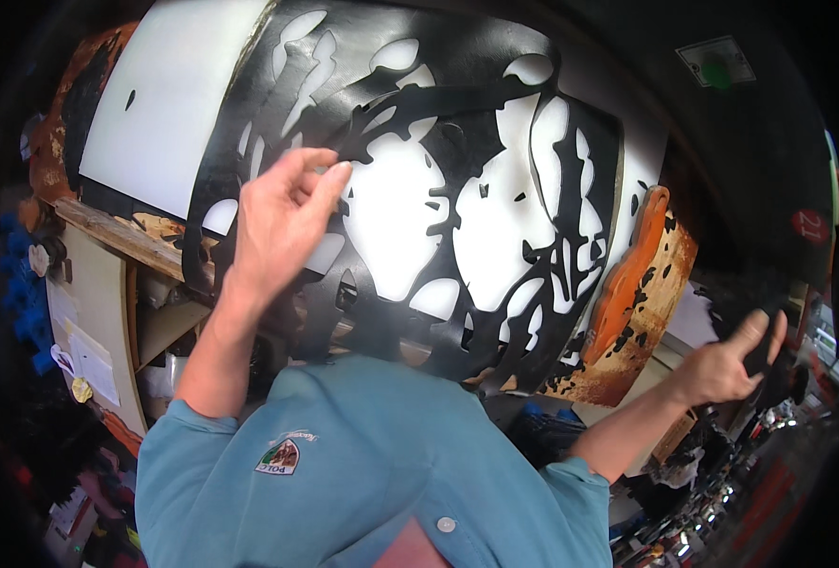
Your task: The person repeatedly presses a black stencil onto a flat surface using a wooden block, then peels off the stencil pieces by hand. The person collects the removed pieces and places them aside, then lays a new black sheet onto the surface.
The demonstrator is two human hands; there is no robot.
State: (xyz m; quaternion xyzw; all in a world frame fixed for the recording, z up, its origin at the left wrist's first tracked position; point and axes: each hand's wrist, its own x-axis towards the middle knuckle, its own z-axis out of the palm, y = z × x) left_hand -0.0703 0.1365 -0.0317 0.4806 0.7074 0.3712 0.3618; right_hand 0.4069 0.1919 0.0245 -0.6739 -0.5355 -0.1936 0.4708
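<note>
A black, leather-like sheet [291,104] with many cut-out openings lies over a white board [391,227]. My left hand [282,222] is over the left part of the sheet, thumb and forefinger pinched at the end of a narrow black strip [438,99]. This strip runs across the openings toward the upper right. Out at the right, beyond the board, my right hand [727,364] has its thumb and a finger stretched apart, the other fingers curled. The area between them is dark, and I see no distinct thing held there.
Another white board [159,104] stands at the left. An orange wavy-edged block [627,284] rests by the right side, beside a worn brown board [651,331] scattered with black scraps. A wooden ledge [121,237] and open shelving [168,336] are at the lower left.
</note>
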